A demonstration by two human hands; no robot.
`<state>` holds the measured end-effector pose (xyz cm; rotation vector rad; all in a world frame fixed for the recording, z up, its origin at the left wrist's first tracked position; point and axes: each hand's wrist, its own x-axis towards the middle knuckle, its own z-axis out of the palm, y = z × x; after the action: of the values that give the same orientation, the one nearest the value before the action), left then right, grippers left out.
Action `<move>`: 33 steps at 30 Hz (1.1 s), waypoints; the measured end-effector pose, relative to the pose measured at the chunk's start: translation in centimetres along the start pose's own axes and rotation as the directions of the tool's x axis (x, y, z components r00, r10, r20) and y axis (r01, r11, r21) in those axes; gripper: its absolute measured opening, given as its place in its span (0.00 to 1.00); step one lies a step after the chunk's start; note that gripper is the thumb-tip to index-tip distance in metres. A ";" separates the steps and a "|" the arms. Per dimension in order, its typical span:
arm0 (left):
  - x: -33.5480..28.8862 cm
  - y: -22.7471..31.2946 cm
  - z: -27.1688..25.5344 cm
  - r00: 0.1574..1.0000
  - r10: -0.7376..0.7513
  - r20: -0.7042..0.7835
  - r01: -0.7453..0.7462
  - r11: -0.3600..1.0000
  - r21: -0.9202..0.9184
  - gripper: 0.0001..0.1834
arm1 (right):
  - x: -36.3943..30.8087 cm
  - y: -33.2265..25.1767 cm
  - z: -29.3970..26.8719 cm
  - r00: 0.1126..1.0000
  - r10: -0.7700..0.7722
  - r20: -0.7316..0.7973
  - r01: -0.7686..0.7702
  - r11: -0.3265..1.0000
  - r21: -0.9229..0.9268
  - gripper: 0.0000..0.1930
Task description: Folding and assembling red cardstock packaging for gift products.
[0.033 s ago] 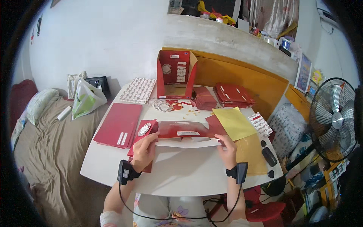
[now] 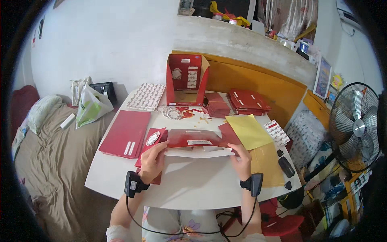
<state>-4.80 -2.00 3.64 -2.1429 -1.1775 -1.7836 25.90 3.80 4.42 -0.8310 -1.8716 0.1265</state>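
Almost nothing has changed: the left grip (image 2: 154,160) and right grip (image 2: 242,159) stay closed on opposite ends of the red card piece (image 2: 192,136), mid-frame over the counter (image 2: 193,181), suggesting a steady hold

Shows table (image 2: 193,181), box (image 2: 186,96) and fan (image 2: 358,127) slightly further left in view. Sets left hand (image 2: 153,162) and right hand (image 2: 240,162) likewise.
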 end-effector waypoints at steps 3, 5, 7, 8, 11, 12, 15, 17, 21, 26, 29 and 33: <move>0.2 0.4 0.1 1.000 -0.015 -0.005 0.015 1.000 -0.002 0.19 | -0.1 0.5 0.4 0.996 -0.066 -0.065 0.069 0.996 0.054 0.20; 0.1 0.3 0.2 1.000 -0.027 -0.007 0.027 1.000 0.002 0.19 | 0.0 0.1 0.5 0.994 -0.072 -0.083 0.075 0.996 0.042 0.20; 0.1 0.2 0.2 0.999 -0.035 -0.008 0.035 0.999 0.008 0.20 | 0.1 -0.1 0.5 0.992 -0.078 -0.100 0.082 0.996 0.034 0.20; 0.0 0.2 0.2 0.999 -0.034 -0.008 0.035 0.999 0.009 0.20 | 0.1 -0.1 0.5 0.993 -0.072 -0.096 0.076 0.997 0.033 0.19; 0.1 0.1 0.2 0.999 -0.041 -0.005 0.041 0.999 0.015 0.20 | 0.2 -0.2 0.5 0.993 -0.080 -0.089 0.083 0.996 0.030 0.19; 0.1 0.0 0.2 1.000 -0.019 -0.021 0.020 0.999 0.033 0.19 | 0.3 -0.2 0.5 0.992 -0.095 -0.086 0.098 0.995 0.029 0.19; 0.1 -0.1 0.1 1.000 -0.014 -0.024 0.015 0.999 0.051 0.18 | 0.2 -0.2 0.5 0.996 -0.064 -0.066 0.067 0.997 0.042 0.19; 0.1 -0.1 0.2 0.999 -0.033 -0.012 0.033 0.998 0.051 0.19 | 0.2 -0.4 0.4 0.996 -0.065 -0.063 0.068 0.997 0.033 0.19; 0.1 0.0 0.3 0.999 -0.014 -0.042 0.017 0.998 0.064 0.21 | 0.3 -0.5 0.3 0.995 -0.092 -0.038 0.093 0.996 0.013 0.19; -0.1 -0.2 0.2 0.999 -0.014 -0.048 0.016 0.999 0.032 0.23 | 0.3 -0.4 0.4 0.995 -0.093 -0.030 0.094 0.996 0.012 0.20; -0.2 -0.3 0.3 0.998 -0.055 -0.024 0.055 0.998 0.023 0.24 | 0.2 -0.4 0.5 0.997 -0.067 -0.028 0.068 0.997 0.029 0.21; -0.1 0.2 0.2 0.998 -0.064 -0.021 0.065 0.997 0.039 0.23 | 0.0 -0.2 0.6 1.000 -0.026 -0.015 0.026 0.999 0.031 0.21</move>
<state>-4.55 -2.04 3.58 -2.0837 -1.2801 -1.7876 25.26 3.78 4.22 -0.7841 -1.8617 0.1327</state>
